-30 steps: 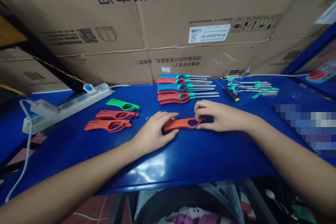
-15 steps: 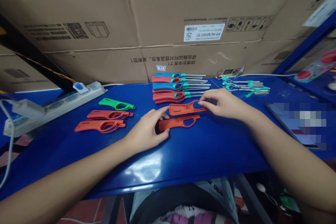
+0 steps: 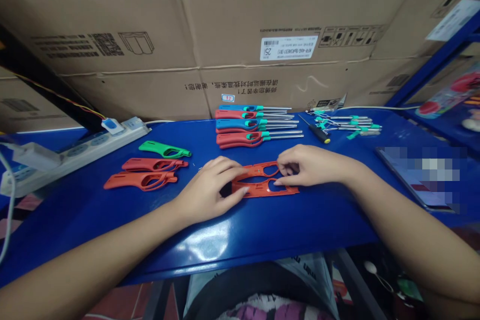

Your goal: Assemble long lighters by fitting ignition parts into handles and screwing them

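Two orange lighter shell halves lie side by side on the blue table (image 3: 210, 240), their insides facing up. My left hand (image 3: 210, 185) has its fingers and thumb over the left ends of the upper half (image 3: 249, 171) and the lower half (image 3: 258, 189). At their right ends is my right hand (image 3: 307, 167), its index finger by the upper half's ring and its thumb at the lower half's ring. Its other fingers are curled. Left of my hands rest a green shell (image 3: 159, 148), a red shell (image 3: 150, 164) and an orange shell (image 3: 131, 180).
Behind my hands several lighters (image 3: 240, 139) with metal rods lie in a stack. Rod parts (image 3: 356, 122) and a screwdriver (image 3: 318, 132) are to their right. A power strip (image 3: 82, 147) sits at the left, a tablet (image 3: 412, 175) at the right. A cardboard box (image 3: 150, 80) stands behind.
The two orange halves have swapped places: the one at my right hand moved from the far side to the near side. My right hand has come left and nearer, uncovering the screwdriver.
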`<state>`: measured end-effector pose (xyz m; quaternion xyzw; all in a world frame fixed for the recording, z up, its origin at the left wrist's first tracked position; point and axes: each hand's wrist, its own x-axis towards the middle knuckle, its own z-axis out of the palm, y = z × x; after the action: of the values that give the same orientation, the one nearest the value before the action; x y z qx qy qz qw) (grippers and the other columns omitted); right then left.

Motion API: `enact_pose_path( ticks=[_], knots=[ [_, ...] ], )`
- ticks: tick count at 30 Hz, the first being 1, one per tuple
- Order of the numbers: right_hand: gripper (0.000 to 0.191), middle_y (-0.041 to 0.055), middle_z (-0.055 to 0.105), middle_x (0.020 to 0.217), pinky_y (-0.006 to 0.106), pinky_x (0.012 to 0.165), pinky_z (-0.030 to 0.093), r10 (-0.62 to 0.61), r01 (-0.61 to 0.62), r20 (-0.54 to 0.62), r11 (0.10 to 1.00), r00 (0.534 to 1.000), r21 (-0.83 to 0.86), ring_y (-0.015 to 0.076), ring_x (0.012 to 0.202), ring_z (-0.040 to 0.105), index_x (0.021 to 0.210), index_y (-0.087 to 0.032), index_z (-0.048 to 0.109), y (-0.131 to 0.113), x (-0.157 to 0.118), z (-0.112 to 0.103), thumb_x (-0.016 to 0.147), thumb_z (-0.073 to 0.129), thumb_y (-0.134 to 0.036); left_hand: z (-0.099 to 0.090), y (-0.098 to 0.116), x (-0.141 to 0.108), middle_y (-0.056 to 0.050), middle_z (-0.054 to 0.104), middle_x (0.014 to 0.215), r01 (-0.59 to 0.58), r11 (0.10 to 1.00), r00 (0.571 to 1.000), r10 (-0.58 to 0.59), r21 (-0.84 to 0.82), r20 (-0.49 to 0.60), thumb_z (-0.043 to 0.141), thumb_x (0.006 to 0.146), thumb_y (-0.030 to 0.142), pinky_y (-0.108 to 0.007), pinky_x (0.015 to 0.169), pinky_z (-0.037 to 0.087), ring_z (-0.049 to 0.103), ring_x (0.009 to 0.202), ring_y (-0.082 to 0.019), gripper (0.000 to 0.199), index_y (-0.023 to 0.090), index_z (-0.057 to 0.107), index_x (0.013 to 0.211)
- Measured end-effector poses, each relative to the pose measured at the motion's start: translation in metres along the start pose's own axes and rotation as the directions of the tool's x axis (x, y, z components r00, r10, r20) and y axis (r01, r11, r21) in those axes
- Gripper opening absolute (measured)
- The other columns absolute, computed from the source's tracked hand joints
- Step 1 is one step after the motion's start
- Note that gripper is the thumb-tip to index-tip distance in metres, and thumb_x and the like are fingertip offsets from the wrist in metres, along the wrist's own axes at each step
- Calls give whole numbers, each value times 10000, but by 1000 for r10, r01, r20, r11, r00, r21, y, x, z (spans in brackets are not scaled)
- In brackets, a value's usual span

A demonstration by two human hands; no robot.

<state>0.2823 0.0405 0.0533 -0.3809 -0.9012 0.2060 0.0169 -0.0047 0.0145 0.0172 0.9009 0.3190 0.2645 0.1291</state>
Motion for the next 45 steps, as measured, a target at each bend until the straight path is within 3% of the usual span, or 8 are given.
enact_pose_path(
  ticks=[5, 11, 32, 35, 37, 40, 42, 45],
  knots=[
    [248, 30, 646, 928, 235, 636, 427, -127, 136, -128, 988, 984, 69, 123, 727, 553, 1005, -180, 670, 3, 2, 1, 849, 731, -362, 0, 6, -2, -92, 700, 1187, -55, 994, 989, 41, 95, 146, 646, 913, 404, -438, 915, 509, 629, 1079, -277, 370, 216, 648, 1231],
    [59, 32, 663, 949, 238, 673, 429, -163, 166, -102, 986, 981, 25, 129, 787, 592, 906, -173, 654, 2, 9, 12, 857, 634, -147, 2, 2, -2, -85, 704, 1159, -45, 995, 988, 32, 87, 153, 570, 974, 369, -385, 890, 533, 649, 1067, -250, 250, 213, 683, 1133],
    [157, 33, 724, 1012, 271, 724, 488, -191, 178, -171, 980, 967, -90, 158, 855, 684, 1015, -206, 747, 2, 10, 13, 941, 617, -251, 1, 2, -1, -67, 708, 1111, -19, 995, 991, 7, 95, 132, 562, 991, 371, -363, 890, 543, 652, 1057, -233, 238, 201, 695, 1091],
    [202, 52, 718, 1070, 281, 785, 514, -216, 212, -325, 976, 921, -49, 167, 916, 682, 1069, -212, 731, 13, 7, 3, 943, 617, -319, -1, 1, -1, -69, 710, 1113, -24, 994, 990, 9, 103, 139, 556, 991, 364, -361, 883, 550, 661, 1046, -232, 244, 199, 694, 1107],
    [208, 72, 720, 1048, 310, 808, 520, -118, 81, -548, 993, 828, -91, 192, 922, 681, 1027, -200, 732, 32, 0, -10, 938, 597, -329, -4, 0, -1, -76, 712, 1119, -38, 993, 993, 25, 114, 118, 563, 985, 367, -364, 888, 552, 666, 1045, -235, 255, 191, 689, 1120],
    [200, 92, 731, 1000, 370, 810, 512, 139, -371, -752, 917, 644, -148, 255, 924, 674, 948, -193, 744, 76, -19, -30, 888, 571, -271, -6, -1, -1, -84, 715, 1136, -67, 988, 995, 57, 138, 77, 578, 975, 367, -373, 903, 551, 667, 1055, -239, 263, 180, 684, 1125],
    [210, 124, 725, 1030, 410, 857, 504, 323, -620, -744, 770, 585, -153, 310, 999, 652, 922, -180, 756, 109, -34, -38, 810, 584, -226, -6, -1, -1, -83, 717, 1143, -74, 987, 995, 63, 143, 78, 579, 975, 363, -370, 901, 554, 669, 1055, -238, 260, 182, 684, 1129],
    [266, 149, 707, 997, 410, 853, 502, 568, -798, -640, 591, 517, -120, 326, 1007, 632, 938, -173, 770, 152, -51, -37, 736, 598, -190, -5, -1, -1, -76, 720, 1156, -70, 989, 993, 56, 133, 108, 583, 976, 372, -366, 904, 558, 674, 1065, -238, 265, 191, 680, 1144]
  ],
)
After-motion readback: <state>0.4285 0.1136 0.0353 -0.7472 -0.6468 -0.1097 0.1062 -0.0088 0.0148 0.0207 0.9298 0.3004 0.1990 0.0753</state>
